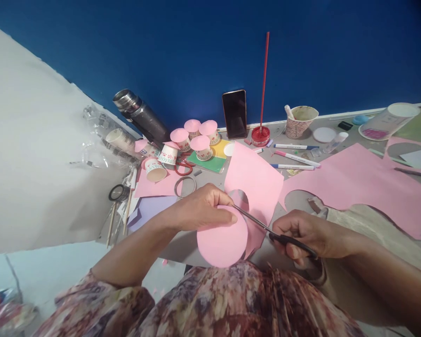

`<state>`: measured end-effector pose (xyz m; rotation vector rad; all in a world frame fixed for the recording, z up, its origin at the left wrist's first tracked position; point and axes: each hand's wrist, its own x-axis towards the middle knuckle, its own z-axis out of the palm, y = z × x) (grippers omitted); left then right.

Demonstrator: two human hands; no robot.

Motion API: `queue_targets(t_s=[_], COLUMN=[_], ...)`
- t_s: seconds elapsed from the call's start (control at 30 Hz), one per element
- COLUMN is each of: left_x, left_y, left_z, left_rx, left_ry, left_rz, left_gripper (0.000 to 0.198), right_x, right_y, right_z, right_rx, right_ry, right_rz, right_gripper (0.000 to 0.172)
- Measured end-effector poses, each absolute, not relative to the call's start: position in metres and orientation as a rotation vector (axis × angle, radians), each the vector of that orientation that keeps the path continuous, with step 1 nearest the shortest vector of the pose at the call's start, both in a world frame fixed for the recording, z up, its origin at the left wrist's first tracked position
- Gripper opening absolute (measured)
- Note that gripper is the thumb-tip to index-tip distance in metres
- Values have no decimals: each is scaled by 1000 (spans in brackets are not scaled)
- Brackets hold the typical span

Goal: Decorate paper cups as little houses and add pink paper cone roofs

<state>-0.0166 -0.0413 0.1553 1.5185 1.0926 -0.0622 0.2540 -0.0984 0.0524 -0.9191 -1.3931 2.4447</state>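
My left hand pinches the upper edge of a round pink paper disc, thumb on top. In my right hand is a pair of scissors with dark handles; their blades look nearly closed and reach left to the disc's upper right edge. Just behind the blades lies a pink paper sheet with a curved cutout in its lower edge. My left fingertips cover part of the disc's top, so I cannot tell whether it is still joined to the sheet.
Several small paper cups with pink round tops stand at the back left, beside a dark flask. A phone leans on the blue wall. Markers, a patterned cup and a larger pink sheet lie to the right.
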Motion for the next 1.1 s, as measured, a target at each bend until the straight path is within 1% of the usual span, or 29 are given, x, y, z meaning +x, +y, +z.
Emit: queue_targets(t_s=[0.07,0.1,0.2,0.27,0.3,0.4,0.47,0.53,0.67,0.77,0.93,1.1], left_x=[-17,-17,-18,-18,-18,-16,-15,-15,-16,-16,-16,-17], left_y=[-41,-42,-42,-43,-43,-43,-43,-43,-42,-42,-42,-43], left_z=[153,151,147,146,146,150,153,154,154,154,153,152], left_rx=[1528,1536,1574,1607,1621,1646,1653,1671,1675,1658,1668,1679], left_ry=[1097,1101,1113,1111,1107,1100,1105,1099,1071,1083,1084,1090], left_rz=[-48,-34,30,50,50,48,45,6,-73,-67,-46,-36], left_gripper=[23,22,20,20,20,17,15,18,24,22,21,22], right_x=[254,254,253,252,251,250,250,250,251,251,252,252], right_y=[-98,-98,-98,-99,-99,-100,-100,-101,-102,-102,-102,-102], right_z=[53,53,52,52,52,54,54,54,47,41,38,35], right_rx=[-887,-889,-1005,-1129,-1174,-1214,-1202,-1185,-1163,-1167,-1174,-1169], right_ry=[-1421,-1462,-1671,-1853,-1938,-2101,-2139,-2153,-2155,-2145,-2153,-2172], right_rz=[2428,2405,2218,1971,1842,1596,1539,1501,1472,1468,1454,1428], right_gripper=[55,53,34,22,20,21,23,26,25,22,28,27])
